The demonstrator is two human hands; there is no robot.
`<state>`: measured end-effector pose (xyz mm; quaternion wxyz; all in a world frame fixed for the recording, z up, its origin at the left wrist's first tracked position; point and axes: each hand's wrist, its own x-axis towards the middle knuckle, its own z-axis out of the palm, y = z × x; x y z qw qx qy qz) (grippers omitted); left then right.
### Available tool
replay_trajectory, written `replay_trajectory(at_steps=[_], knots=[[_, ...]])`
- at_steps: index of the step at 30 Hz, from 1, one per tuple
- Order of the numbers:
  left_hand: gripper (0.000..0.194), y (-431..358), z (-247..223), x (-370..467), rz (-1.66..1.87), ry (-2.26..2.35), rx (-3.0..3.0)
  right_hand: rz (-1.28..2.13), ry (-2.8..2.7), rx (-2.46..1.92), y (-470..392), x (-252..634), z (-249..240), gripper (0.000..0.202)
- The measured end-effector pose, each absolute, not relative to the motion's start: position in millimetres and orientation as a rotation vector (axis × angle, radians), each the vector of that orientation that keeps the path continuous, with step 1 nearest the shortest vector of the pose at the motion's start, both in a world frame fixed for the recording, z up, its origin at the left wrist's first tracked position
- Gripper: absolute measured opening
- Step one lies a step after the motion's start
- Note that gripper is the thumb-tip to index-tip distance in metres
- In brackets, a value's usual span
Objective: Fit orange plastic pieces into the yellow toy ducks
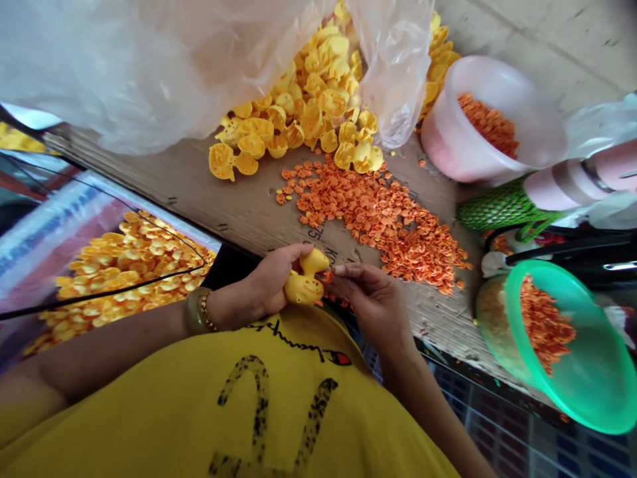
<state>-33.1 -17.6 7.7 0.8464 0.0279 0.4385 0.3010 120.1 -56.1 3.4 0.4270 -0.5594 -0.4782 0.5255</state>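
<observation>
My left hand is closed around a yellow plastic duck piece, near the table's front edge. Close on its right, my right hand pinches a small orange piece against the duck's head end. Just beyond both hands, a spread of small orange pieces lies on the cardboard-covered table. Behind that is a heap of yellow duck shells, partly under a clear plastic bag.
At the right stand a pinkish tub and a tilted green tub, both with orange pieces. A pink bottle in green netting lies between them. Lower left, a lined container holds many yellow pieces, with a black cable across it.
</observation>
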Motion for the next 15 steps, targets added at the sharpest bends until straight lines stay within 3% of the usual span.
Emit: replay_trajectory(at_steps=[6, 15], knots=[[0.03, -17, 8, -31, 0.671, 0.958, 0.085, 0.804, -1.955, -1.218, -54, 118, 15, 0.021], [0.03, -20, 6, -32, 0.622, 1.006, 0.064, 0.558, -2.512, -1.122, -54, 118, 30, 0.028]])
